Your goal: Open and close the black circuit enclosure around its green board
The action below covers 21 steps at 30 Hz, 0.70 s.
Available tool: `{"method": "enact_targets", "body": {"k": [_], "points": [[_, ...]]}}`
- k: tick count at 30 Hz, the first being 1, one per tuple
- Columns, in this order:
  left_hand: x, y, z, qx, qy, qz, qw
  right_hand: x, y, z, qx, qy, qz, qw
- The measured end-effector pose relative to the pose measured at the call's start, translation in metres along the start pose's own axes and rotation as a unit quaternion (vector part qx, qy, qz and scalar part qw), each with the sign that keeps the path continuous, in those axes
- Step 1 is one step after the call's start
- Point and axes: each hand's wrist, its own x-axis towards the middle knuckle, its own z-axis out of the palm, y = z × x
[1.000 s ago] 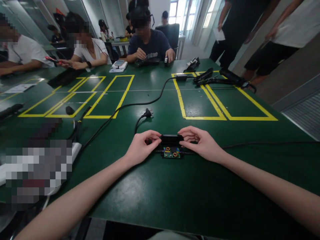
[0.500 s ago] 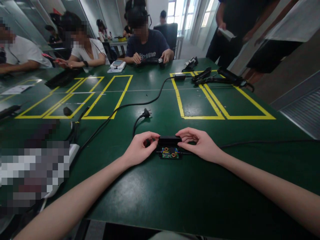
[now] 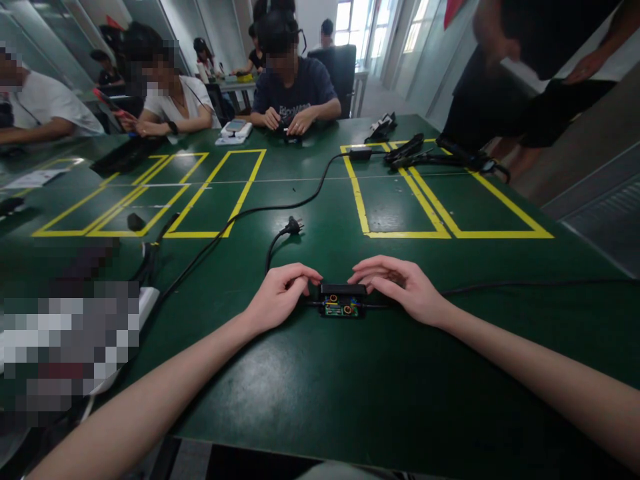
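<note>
A small black adapter case holds a green circuit board (image 3: 341, 307) with copper-wound rings, lying on the green table with a cord at each end. Its black cover (image 3: 343, 289) stands along the far edge of the board, so the parts inside show. Beside the left end of the cover is my left hand (image 3: 281, 293), fingers bent loosely and apart, gripping nothing that I can see. At the right end my right hand (image 3: 404, 283) hovers with fingers spread; whether a fingertip touches the cover is hard to tell.
A power plug (image 3: 293, 227) lies beyond my left hand. A long black cord (image 3: 280, 208) crosses the table to another adapter (image 3: 360, 154). Yellow tape (image 3: 405, 235) marks rectangles. Black gear (image 3: 407, 152) lies at the far right. Several people sit or stand around the table.
The cover has come down and nearer, against the far side of the circuit board. My fingers have loosened from its ends. Across the table, a person's hands have moved closer together.
</note>
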Motion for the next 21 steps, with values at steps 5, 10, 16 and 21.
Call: {"method": "enact_targets", "body": {"k": [5, 10, 16, 21], "points": [[-0.001, -0.001, 0.0, -0.005, -0.002, 0.009, 1.0, -0.001, -0.001, -0.002, -0.028, -0.011, -0.029, 0.999], [-0.002, 0.0, 0.001, 0.012, -0.008, 0.013, 1.0, -0.001, -0.002, -0.001, -0.055, -0.019, -0.03, 0.998], [-0.004, -0.001, 0.003, 0.044, -0.014, 0.051, 0.998, 0.002, -0.008, 0.0, -0.105, 0.011, -0.034, 0.994], [-0.007, -0.001, 0.005, 0.077, -0.02, 0.115, 0.99, 0.003, -0.031, -0.002, -0.086, 0.048, -0.08, 0.992]]}}
